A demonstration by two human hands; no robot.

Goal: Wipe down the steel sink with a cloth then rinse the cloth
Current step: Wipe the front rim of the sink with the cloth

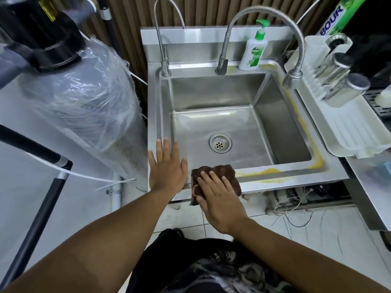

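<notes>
Head view: right hand (pixel 220 199) flat on the cloth (pixel 220 172), fingers (pixel 208 179) spread and pressing it onto the near rim of the sink (pixel 296 172), just right of the near-left corner; palm down, not a pinch grip. Part of the cloth hangs off the front edge under the palm. Left hand (pixel 167 166) is bare, fingers wide and flat on the near-left corner, just left of the cloth, apparently bracing. Key relation: yellow residue (pixel 273 171) runs along the near rim to the right of the cloth, turns the near-right corner and continues up the right rim to the far side near the soap bottle (pixel 252 52). So the dirty strip's long axis lies rightward from the fingertips, and the right hand is the nearer one. I'd judge a left-to-right sweep next, wiping barely begun. Cloth is brown, soft, napped, crumpled to a rough rectangle. Sink is brushed steel, square basin, flat rims, round perforated drain (pixel 220 142) at centre, basin looks dry. Spring-neck tap (pixel 293 78) hangs over the right rim, not running.
</notes>
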